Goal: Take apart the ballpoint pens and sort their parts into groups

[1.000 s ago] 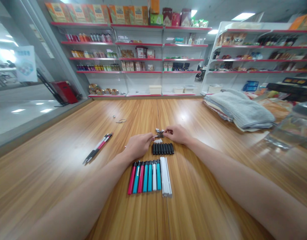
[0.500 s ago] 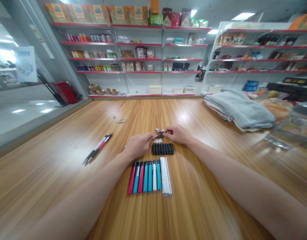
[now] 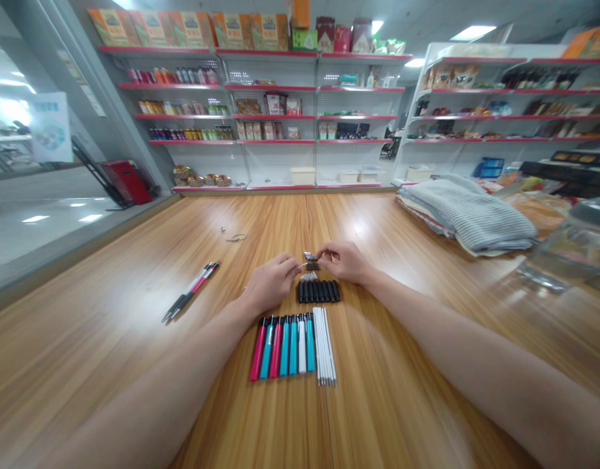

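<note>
My left hand (image 3: 274, 279) is closed in a pinch, its fingertips at a thin, pale piece too small to name. Opposite it, my right hand (image 3: 347, 262) also pinches, close to the small silver pieces (image 3: 308, 255); what it holds is hidden. Small dark parts, perhaps springs (image 3: 312, 266), lie between the fingertips. Just below are small white pieces (image 3: 308, 277) and a row of black pen grips (image 3: 319, 292). Nearer me lie several red, blue and white pen barrels (image 3: 283, 345), with white ink refills (image 3: 324, 345) along their right side.
Two pens (image 3: 192, 292) lie on the wooden table (image 3: 133, 365) at left. Farther back is a small looped strip (image 3: 237, 237). At right are folded striped cloths (image 3: 475, 212) and a clear container (image 3: 563, 251). Stocked shelves (image 3: 270, 116) stand beyond the far edge.
The fingers of my right hand have shifted slightly toward the silver pieces, and my left knuckles have lifted a little. The laid-out pen parts have stayed in place.
</note>
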`<state>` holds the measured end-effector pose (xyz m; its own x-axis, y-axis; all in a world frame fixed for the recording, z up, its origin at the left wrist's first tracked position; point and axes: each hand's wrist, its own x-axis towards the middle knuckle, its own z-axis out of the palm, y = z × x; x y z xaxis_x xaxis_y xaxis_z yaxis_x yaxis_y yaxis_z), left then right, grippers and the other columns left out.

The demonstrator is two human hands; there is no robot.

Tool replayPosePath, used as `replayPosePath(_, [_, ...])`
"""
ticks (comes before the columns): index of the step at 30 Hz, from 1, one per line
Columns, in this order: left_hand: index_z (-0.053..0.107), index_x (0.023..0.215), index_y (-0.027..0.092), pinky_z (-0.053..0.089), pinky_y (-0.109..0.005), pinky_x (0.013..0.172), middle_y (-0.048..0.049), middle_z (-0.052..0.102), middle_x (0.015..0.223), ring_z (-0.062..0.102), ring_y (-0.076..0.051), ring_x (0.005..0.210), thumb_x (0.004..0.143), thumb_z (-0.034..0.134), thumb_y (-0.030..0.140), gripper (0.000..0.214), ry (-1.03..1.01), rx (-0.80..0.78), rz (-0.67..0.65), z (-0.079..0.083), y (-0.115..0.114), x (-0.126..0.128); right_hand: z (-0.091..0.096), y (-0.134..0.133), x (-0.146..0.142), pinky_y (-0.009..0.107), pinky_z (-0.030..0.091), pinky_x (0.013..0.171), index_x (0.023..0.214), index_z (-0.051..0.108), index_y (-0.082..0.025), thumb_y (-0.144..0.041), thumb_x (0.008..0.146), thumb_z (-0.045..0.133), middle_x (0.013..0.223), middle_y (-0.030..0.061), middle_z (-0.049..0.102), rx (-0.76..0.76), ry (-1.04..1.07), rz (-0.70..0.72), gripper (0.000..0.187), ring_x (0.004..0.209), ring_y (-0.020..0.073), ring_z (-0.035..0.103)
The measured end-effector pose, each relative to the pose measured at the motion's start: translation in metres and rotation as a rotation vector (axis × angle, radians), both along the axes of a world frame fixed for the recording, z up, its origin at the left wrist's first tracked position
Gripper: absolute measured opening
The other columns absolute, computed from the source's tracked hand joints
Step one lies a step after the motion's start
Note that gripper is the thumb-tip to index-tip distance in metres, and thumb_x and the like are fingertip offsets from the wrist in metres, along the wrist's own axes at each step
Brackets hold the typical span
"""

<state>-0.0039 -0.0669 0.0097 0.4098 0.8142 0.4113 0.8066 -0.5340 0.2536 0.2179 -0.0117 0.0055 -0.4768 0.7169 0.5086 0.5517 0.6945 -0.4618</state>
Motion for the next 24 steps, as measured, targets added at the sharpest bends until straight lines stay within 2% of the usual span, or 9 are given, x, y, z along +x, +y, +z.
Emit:
replayPosePath(2, [0.061, 0.093, 0.023, 0.044, -0.025, 0.077, -0.0044, 0.061, 0.104, 0.059, -0.015, 0.091, 0.096, 0.034, 0.037, 0.03, -0.008, 0.023, -0.011, 0.001, -0.001, 0.0, 0.006, -0.01, -0.007, 0.023, 0.036, 0.061, 0.094, 0.067, -0.018, -0.03, 0.081, 0.061, 0.074, 0.0011, 0.062, 0.025, 0.056, 0.074, 0.018, 0.064, 0.0108, 0.05])
replayPosePath(6, [0.061, 0.095, 0.022, 0.044, -0.024, 0.075, -0.0044, 0.06, 0.096, 0.058, -0.015, 0.086, 0.096, 0.034, 0.035, 0.03, -0.02, 0.071, -0.058, 0.0, -0.002, 0.0, 0.014, -0.024, -0.02, 0.023, 0.036, 0.06, 0.08, 0.066, -0.016, -0.029, 0.081, 0.06, 0.074, 0.0023, 0.062, 0.012, 0.134, 0.159, 0.014, 0.063, 0.0102, 0.049])
replayPosePath(11, [0.06, 0.089, 0.02, 0.043, -0.025, 0.071, -0.0043, 0.062, 0.089, 0.058, -0.015, 0.081, 0.096, 0.037, 0.034, 0.027, -0.06, 0.117, -0.061, -0.003, 0.0, -0.001, 0.013, -0.017, -0.018, 0.023, 0.037, 0.056, 0.075, 0.065, -0.014, -0.03, 0.079, 0.062, 0.069, 0.002, 0.062, -0.142, 0.38, 0.167, 0.017, 0.059, 0.0099, 0.05])
replayPosePath(13, [0.059, 0.088, 0.02, 0.043, -0.026, 0.071, -0.0044, 0.064, 0.09, 0.059, -0.016, 0.082, 0.095, 0.039, 0.032, 0.025, -0.082, 0.13, -0.037, -0.004, 0.0, -0.003, 0.01, -0.006, -0.006, 0.022, 0.037, 0.053, 0.073, 0.064, -0.013, -0.031, 0.075, 0.066, 0.065, 0.001, 0.059, -0.248, 0.523, 0.133, 0.018, 0.057, 0.0094, 0.049])
replayPosePath(16, [0.06, 0.09, 0.02, 0.043, -0.026, 0.073, -0.004, 0.066, 0.094, 0.061, -0.016, 0.085, 0.095, 0.039, 0.029, 0.023, -0.124, 0.138, -0.019, -0.008, 0.002, -0.005, 0.005, 0.014, 0.023, 0.02, 0.022, 0.04, 0.066, 0.058, -0.013, -0.032, 0.069, 0.07, 0.05, -0.0049, 0.044, -0.524, 0.699, 0.083, 0.022, 0.043, 0.0051, 0.033])
replayPosePath(17, [0.06, 0.09, 0.021, 0.044, -0.026, 0.074, -0.0037, 0.067, 0.094, 0.061, -0.016, 0.086, 0.094, 0.04, 0.028, 0.023, -0.137, 0.138, -0.014, -0.009, 0.003, -0.006, 0.004, 0.021, 0.034, 0.019, 0.018, 0.038, 0.066, 0.055, -0.014, -0.031, 0.067, 0.07, 0.049, -0.0062, 0.04, -0.629, 0.748, 0.098, 0.023, 0.042, 0.0043, 0.028])
replayPosePath(19, [0.061, 0.091, 0.021, 0.044, -0.027, 0.075, -0.0035, 0.067, 0.092, 0.061, -0.017, 0.086, 0.094, 0.04, 0.028, 0.023, -0.155, 0.139, 0.001, -0.01, 0.005, -0.007, 0.002, 0.029, 0.057, 0.017, 0.014, 0.037, 0.067, 0.052, -0.014, -0.03, 0.067, 0.071, 0.051, -0.0059, 0.041, -0.817, 0.794, 0.174, 0.025, 0.042, 0.0036, 0.028])
replayPosePath(21, [0.062, 0.09, 0.021, 0.045, -0.027, 0.074, -0.0039, 0.067, 0.091, 0.061, -0.017, 0.085, 0.094, 0.04, 0.029, 0.024, -0.161, 0.142, 0.012, -0.011, 0.006, -0.008, 0.003, 0.033, 0.075, 0.016, 0.013, 0.035, 0.066, 0.051, -0.013, -0.029, 0.067, 0.071, 0.053, -0.0047, 0.044, -0.975, 0.693, 0.288, 0.025, 0.041, 0.0027, 0.029])
replayPosePath(24, [0.062, 0.089, 0.02, 0.045, -0.027, 0.074, -0.0044, 0.067, 0.089, 0.062, -0.017, 0.083, 0.094, 0.04, 0.029, 0.024, -0.154, 0.147, 0.015, -0.01, 0.007, -0.009, 0.008, 0.031, 0.09, 0.015, 0.019, 0.035, 0.064, 0.051, -0.011, -0.027, 0.067, 0.07, 0.052, -0.0027, 0.049, -1.145, 0.42, 0.414, 0.025, 0.04, 0.0023, 0.034])
